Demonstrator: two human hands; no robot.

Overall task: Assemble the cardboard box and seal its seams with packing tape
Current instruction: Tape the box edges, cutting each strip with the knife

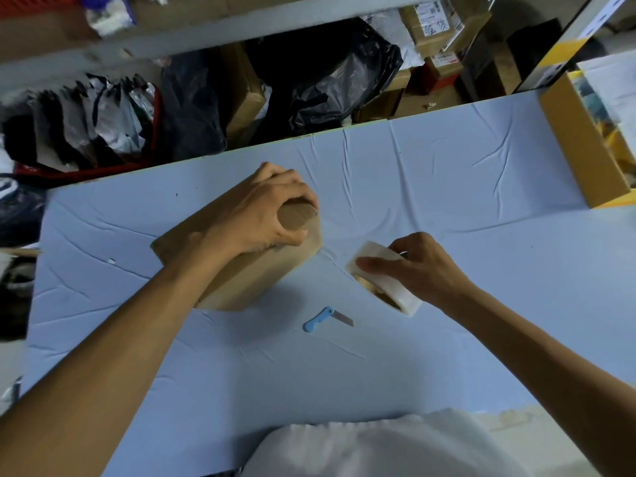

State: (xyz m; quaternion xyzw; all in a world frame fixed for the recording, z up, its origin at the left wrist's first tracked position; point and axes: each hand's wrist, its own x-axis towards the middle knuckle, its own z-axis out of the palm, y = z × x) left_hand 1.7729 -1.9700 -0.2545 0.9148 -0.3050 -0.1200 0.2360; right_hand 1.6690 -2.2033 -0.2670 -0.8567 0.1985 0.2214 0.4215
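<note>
A small brown cardboard box (241,277) lies on the blue cloth of the table (447,201), left of centre. My left hand (272,211) presses down on its top far end, fingers curled over the edge. To the right, my right hand (416,266) grips a roll of whitish packing tape (395,290), thumb on its outer face; the roll rests tilted against the cloth, a short way from the box's right corner. Any tape stretched between roll and box is not visible.
A small blue-handled knife (325,320) with its blade out lies just in front of the box and tape. An open cardboard carton (581,142) stands at the table's right edge. Beyond the far edge are black bags (337,80) and stacked parcels (433,32).
</note>
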